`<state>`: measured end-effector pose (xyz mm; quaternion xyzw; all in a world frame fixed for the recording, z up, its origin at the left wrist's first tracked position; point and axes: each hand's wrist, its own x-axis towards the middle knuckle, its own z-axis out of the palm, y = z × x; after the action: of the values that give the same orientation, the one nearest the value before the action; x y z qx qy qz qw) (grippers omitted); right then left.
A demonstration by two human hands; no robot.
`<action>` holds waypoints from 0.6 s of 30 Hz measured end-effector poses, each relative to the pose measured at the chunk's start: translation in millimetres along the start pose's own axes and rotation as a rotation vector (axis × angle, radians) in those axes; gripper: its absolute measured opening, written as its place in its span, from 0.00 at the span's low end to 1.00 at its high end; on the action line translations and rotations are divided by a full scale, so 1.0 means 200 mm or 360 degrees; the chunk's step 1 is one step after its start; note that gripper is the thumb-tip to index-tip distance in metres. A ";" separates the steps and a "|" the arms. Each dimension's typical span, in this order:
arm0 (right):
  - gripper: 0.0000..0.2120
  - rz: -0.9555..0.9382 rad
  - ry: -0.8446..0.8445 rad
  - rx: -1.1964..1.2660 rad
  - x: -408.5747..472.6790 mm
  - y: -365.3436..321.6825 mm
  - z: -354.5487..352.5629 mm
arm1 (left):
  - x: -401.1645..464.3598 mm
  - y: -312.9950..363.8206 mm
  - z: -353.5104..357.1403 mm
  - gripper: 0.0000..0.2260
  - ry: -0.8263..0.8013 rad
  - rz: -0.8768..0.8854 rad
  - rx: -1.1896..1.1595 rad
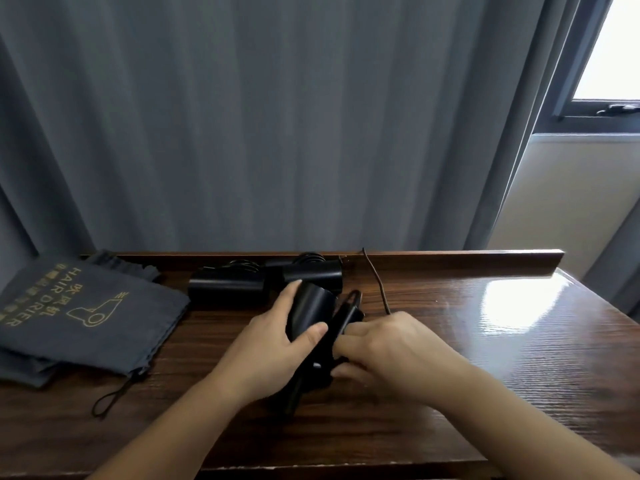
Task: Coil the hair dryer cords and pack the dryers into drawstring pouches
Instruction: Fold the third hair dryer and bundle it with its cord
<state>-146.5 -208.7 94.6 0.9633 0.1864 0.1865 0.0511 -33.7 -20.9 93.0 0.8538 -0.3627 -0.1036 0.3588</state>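
My left hand (pixel 268 344) grips the barrel of a black hair dryer (pixel 310 313) just above the middle of the wooden table (pixel 485 358). My right hand (pixel 388 344) curls round the dryer's folded handle and black cord (pixel 346 315); a loop of cord sticks up between the hands. A loose stretch of cord (pixel 375 278) runs from the right hand back over the table's rear rail. Two more black dryers (pixel 225 289) (pixel 311 273) with coiled cords lie side by side at the back. Grey drawstring pouches (pixel 86 317) printed "HAIR DRIER" are stacked at the left.
A raised wooden rail (pixel 450 259) lines the table's back edge, with a grey curtain (pixel 277 116) hanging behind it. A pouch drawstring loop (pixel 110 400) trails onto the table at front left. A window (pixel 609 57) is at the upper right.
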 end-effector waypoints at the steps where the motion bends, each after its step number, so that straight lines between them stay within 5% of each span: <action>1: 0.15 -0.0001 0.0051 -0.0008 0.01 0.01 -0.01 | 0.00 0.00 -0.02 0.32 -0.0078 0.0009 0.0055; 6: 0.27 0.0122 0.0127 0.0251 0.04 0.13 -0.04 | -0.01 -0.01 -0.11 0.34 -0.0498 0.0080 -0.0081; 11: 0.25 0.0504 0.0119 0.0852 0.00 0.28 0.05 | -0.05 0.04 -0.19 0.18 -0.0762 0.0141 -0.0570; 16: 0.05 0.0641 0.0034 0.0932 -0.06 0.36 0.24 | -0.09 0.03 -0.22 0.16 -0.0805 -0.0028 -0.1306; 18: 0.12 0.0700 -0.0007 0.0922 -0.09 0.33 0.30 | -0.08 0.06 -0.21 0.13 -0.0624 -0.0147 -0.1530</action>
<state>-116.8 -277.6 43.7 0.9552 0.0197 0.1305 -0.2648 -33.2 7.1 130.0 0.5722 -0.2965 -0.4321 0.6308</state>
